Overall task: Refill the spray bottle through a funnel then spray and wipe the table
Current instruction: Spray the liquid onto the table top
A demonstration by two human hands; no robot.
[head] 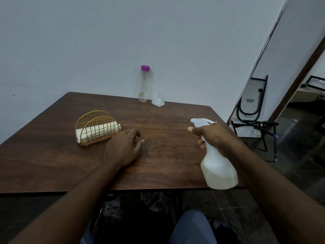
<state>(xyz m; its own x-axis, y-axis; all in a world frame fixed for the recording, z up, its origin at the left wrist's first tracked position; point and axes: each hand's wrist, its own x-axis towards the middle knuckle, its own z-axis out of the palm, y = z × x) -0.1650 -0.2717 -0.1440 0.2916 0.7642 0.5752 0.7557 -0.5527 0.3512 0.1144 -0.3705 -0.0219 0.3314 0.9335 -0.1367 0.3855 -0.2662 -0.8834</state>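
Observation:
My right hand (213, 138) grips the neck of a white spray bottle (219, 169), held above the near right part of the dark wooden table (167, 155), nozzle pointing left toward the table's middle. The bottle holds pale liquid in its lower part. My left hand (123, 148) rests on the table near the middle, fingers loosely apart, holding nothing. A clear bottle with a purple cap (144, 84) stands at the far edge, nearly empty. Beside it lies a white funnel (158, 101). A folded white cloth (98, 130) sits in a gold wire holder (95, 120) at the left.
A plain wall runs behind the table. A folded black-framed chair (253, 106) leans against the wall at the right, over a dark tiled floor. My knee in blue trousers (191, 228) shows below the table's near edge.

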